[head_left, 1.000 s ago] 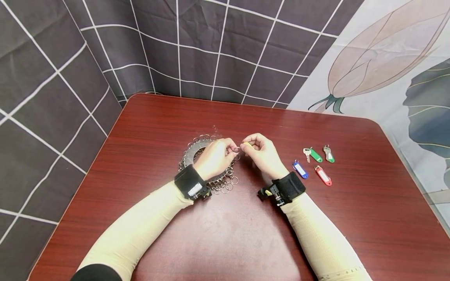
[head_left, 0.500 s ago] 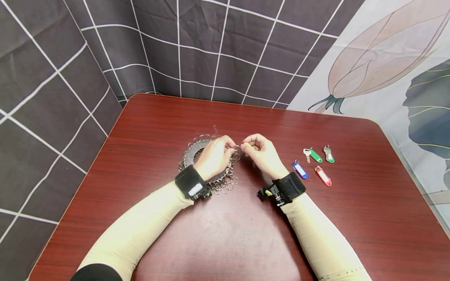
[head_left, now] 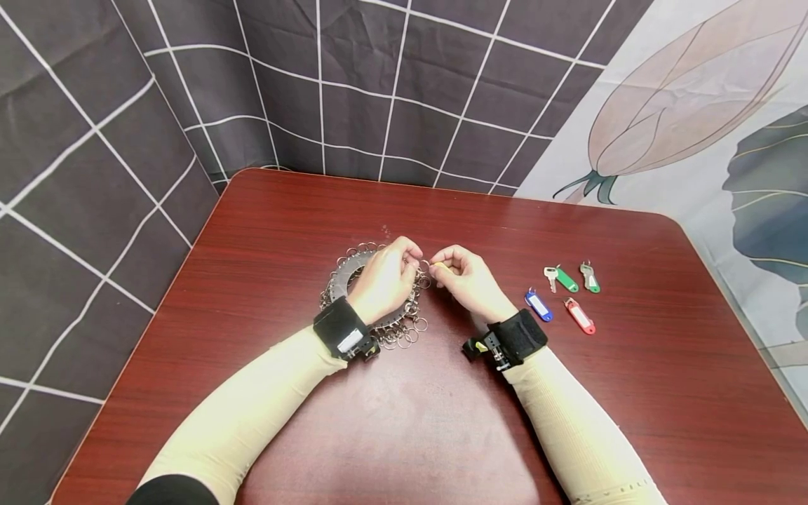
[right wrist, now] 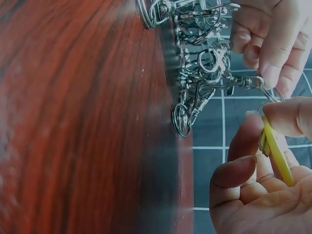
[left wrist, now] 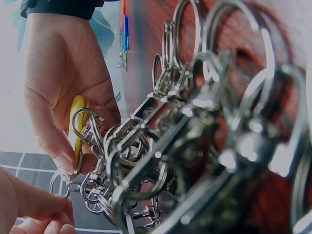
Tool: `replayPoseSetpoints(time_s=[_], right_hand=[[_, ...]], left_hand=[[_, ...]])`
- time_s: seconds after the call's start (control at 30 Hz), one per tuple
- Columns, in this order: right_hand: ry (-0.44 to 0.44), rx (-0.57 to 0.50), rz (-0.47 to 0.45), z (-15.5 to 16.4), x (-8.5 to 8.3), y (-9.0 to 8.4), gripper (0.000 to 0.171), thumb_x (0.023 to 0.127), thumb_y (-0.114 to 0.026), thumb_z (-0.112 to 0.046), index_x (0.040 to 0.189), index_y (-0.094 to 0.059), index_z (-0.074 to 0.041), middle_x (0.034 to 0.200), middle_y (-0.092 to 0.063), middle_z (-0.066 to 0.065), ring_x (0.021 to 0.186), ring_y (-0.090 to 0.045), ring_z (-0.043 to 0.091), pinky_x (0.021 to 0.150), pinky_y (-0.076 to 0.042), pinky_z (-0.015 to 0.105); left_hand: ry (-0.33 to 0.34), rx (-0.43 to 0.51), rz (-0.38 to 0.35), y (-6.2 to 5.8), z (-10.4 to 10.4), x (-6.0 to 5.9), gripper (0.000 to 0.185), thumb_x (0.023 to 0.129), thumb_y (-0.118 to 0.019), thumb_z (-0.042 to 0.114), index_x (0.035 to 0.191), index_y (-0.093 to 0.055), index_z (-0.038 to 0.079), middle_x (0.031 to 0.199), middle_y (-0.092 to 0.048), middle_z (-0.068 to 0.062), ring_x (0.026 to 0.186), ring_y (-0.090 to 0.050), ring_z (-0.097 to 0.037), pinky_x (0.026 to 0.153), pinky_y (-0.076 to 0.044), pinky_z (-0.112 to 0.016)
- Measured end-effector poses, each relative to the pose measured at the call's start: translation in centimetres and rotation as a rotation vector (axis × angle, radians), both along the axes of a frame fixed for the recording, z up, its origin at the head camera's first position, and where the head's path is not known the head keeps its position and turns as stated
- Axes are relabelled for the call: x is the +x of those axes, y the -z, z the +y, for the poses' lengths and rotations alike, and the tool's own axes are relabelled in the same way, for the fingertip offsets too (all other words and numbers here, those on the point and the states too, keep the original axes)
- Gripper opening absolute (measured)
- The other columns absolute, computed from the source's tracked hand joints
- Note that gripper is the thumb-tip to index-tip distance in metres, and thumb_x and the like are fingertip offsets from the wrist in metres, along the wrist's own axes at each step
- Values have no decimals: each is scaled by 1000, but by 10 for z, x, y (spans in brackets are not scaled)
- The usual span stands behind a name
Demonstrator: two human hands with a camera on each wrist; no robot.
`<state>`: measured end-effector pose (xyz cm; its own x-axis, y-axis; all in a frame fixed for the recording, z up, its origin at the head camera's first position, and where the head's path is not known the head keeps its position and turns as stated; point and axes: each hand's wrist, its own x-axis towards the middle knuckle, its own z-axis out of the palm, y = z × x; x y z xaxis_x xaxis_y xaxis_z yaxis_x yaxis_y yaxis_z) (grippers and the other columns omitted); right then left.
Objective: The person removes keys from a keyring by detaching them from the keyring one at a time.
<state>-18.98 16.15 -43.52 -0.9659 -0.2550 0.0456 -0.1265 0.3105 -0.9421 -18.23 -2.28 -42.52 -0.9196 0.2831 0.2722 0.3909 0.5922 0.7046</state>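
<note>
Head view: left hand pinches a small silver split ring; at 3 o'clock, right hand grips a yellow plastic key tag; no readable writing.

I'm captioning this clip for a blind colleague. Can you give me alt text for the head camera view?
Seen from above, two hands meet over a red-brown table: the left hand pinches a small ring on a large metal key ring organizer while the right hand holds a yellow key tag up to it. Blue, red and two green key tags lie to the right.
</note>
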Motion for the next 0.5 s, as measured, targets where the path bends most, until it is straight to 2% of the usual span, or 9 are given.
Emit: replayPoseSetpoints(time_s=[0.13, 0.2, 0.3, 0.4, 0.5], right_hand=[[-2, -3, 1, -4, 8, -15, 17, 90, -57, 4, 107, -57, 10, 89, -59, 33, 72, -56, 39, 54, -40, 19], [4, 2, 4, -7, 12, -23, 18, 90, -57, 4, 107, -56, 12, 89, -58, 34, 72, -56, 40, 55, -40, 19], [22, -2, 6, -9, 15, -29, 20, 90, -57, 4, 108, -56, 13, 85, -60, 28, 71, -56, 36, 55, -40, 19], [41, -13, 15, -9, 16, -30, 20, 89, -58, 4, 107, -56, 13, 83, -60, 20, 69, -57, 26, 57, -42, 19], [53, -34, 28, -9, 16, -28, 18, 89, -59, 3, 105, -57, 11, 84, -61, 19, 68, -57, 23, 56, -42, 20]], left_hand=[[19, -7, 4, -2, 0, 3, 15, 93, -57, 10, 107, -57, 12, 91, -64, 1, 76, -58, -13, 67, -47, -29], [27, -10, 6, -3, 0, 4, 15, 92, -58, 9, 107, -56, 12, 91, -65, 1, 76, -59, -12, 67, -47, -29], [38, -14, 12, -4, 0, 5, 15, 92, -60, 8, 106, -56, 11, 91, -65, 0, 77, -60, -13, 67, -48, -29], [46, -27, 16, -4, 0, 5, 14, 92, -60, 8, 105, -56, 11, 90, -64, -1, 76, -60, -15, 67, -48, -30], [53, -42, 17, -3, 1, 4, 14, 92, -57, 9, 106, -58, 10, 89, -65, -1, 77, -60, -15, 68, -48, -31]])
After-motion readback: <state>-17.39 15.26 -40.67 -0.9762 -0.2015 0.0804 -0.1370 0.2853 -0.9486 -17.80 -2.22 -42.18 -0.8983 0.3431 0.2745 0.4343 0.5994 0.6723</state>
